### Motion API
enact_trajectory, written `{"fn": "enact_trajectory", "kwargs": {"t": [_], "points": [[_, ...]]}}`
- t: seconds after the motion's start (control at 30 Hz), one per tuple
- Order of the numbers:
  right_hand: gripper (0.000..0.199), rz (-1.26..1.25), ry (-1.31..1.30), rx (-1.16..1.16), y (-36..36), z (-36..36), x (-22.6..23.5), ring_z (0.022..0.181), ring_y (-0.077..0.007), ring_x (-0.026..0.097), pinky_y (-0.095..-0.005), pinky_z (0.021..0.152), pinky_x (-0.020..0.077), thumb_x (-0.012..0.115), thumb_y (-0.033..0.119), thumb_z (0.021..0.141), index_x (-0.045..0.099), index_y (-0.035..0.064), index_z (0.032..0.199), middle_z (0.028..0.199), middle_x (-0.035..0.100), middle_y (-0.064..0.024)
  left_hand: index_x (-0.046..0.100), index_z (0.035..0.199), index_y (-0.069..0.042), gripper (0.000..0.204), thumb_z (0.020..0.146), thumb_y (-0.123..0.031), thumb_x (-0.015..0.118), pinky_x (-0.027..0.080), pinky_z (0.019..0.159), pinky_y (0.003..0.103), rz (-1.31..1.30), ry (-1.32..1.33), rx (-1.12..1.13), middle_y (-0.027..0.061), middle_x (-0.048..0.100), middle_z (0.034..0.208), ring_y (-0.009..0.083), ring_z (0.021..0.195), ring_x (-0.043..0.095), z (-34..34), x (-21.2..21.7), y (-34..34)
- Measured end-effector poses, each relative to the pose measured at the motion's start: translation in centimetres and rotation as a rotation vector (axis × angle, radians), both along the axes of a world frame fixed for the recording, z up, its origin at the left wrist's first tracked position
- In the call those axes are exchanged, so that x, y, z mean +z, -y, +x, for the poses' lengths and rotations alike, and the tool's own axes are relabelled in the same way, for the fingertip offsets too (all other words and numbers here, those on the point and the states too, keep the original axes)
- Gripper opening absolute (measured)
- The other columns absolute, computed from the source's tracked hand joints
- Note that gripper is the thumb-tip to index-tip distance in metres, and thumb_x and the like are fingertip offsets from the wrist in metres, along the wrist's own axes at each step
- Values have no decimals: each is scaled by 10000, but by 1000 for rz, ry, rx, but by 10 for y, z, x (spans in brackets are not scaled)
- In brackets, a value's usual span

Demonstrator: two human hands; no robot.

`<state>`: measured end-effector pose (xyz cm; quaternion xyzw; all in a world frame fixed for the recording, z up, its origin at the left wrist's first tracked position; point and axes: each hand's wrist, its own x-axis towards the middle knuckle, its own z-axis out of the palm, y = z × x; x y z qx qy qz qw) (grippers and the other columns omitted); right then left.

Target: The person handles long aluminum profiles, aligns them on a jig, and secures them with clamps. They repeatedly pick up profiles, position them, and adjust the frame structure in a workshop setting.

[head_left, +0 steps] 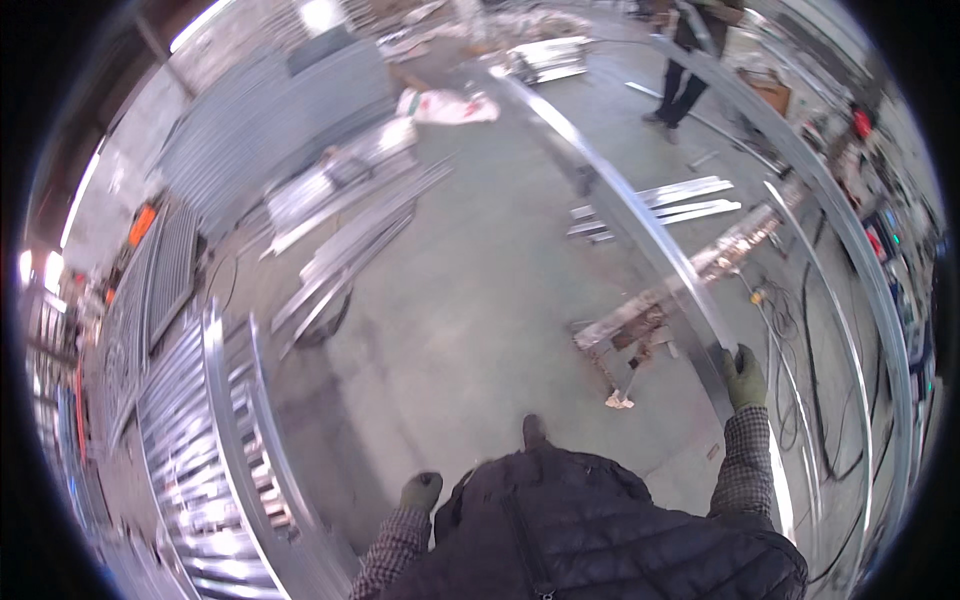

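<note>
right grip (744,376) clasps long steel bar (610,195), steadying its near end | left grip (422,491) empty, loosely curled, above floor (480,300)

- A white sack (447,106) lay on the concrete floor (480,270).
- Left of the sack sat metal strips (345,250).
- Right of it stood a person (690,60).
</note>
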<state>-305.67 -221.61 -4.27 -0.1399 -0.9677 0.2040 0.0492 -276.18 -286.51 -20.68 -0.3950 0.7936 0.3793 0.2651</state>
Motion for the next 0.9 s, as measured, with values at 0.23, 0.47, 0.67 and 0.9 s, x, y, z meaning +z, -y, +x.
{"fn": "enact_trajectory", "kwargs": {"t": [0.23,0.47,0.67,0.9], "points": [[661,-50,-4,15,95,-142,-2,1008,-357,748,-449,896,566,683,515,1045,642,-24,1425,1134,770,-218,774,1307,-52,501,1011,-450,702,589,879,349,115,9,208,71,812,1031,170,920,741,-50,12,30],[628,-103,-114,35,91,-200,-37,1115,-440,736,-482,952,561,499,552,1131,702,0,1353,1208,759,-266,783,1317,-79,473,987,-410,701,573,1061,401,153,182,242,170,798,1268,270,1192,756,-98,4,105],[683,46,91,-226,84,-210,-39,1223,-475,692,-503,1051,536,395,570,1144,728,11,1353,1294,739,-290,791,1293,-75,483,984,-435,702,575,1059,414,96,134,128,173,797,1271,295,1201,756,-186,-16,214],[689,186,177,-476,100,-237,-49,1239,-508,674,-571,1058,522,405,619,1058,767,84,1296,1297,744,-265,785,1292,-79,496,997,-458,663,573,1052,424,-55,15,45,218,785,1261,330,1208,751,-296,5,303]]}}
